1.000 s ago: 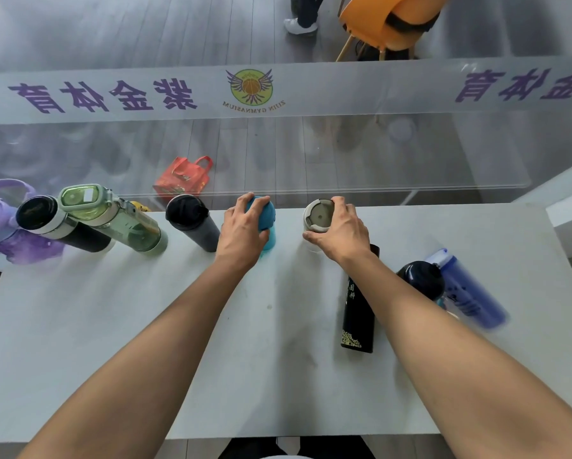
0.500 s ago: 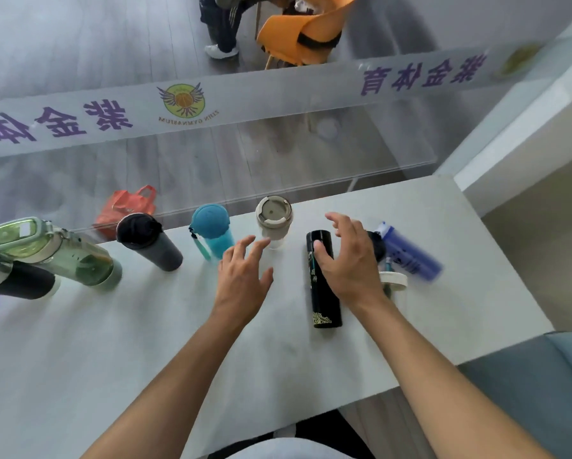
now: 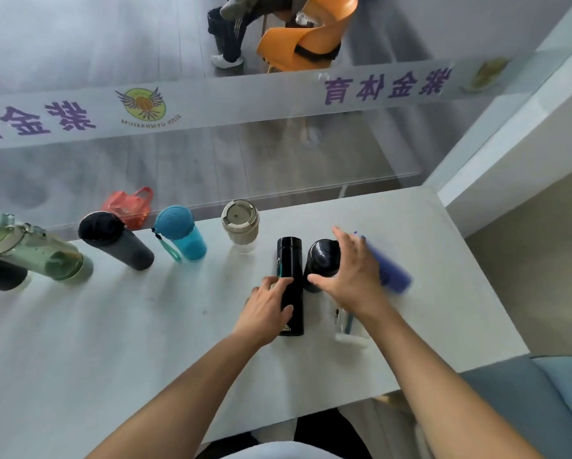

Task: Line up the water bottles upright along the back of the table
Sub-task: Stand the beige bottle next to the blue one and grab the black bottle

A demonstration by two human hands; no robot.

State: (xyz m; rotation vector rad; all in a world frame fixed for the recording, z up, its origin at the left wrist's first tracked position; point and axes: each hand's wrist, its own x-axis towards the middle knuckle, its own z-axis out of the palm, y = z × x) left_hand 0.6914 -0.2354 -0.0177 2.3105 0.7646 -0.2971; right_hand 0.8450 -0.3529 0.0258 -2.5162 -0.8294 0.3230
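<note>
The blue bottle (image 3: 388, 270) was smeared by motion blur and partly hidden behind the right hand (image 3: 352, 276). A clear bottle (image 3: 347, 329) lay mostly under that wrist, perhaps capped white. The green bottle (image 3: 29, 250) ran off the left edge.

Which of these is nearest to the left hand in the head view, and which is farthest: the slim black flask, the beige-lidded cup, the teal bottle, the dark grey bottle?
From the left hand:
1. Slim black flask, touching the fingers, just to its right.
2. Beige-lidded cup, behind it in the back row.
3. Teal bottle, further left in the row.
4. Dark grey bottle, left again, farthest.
</note>
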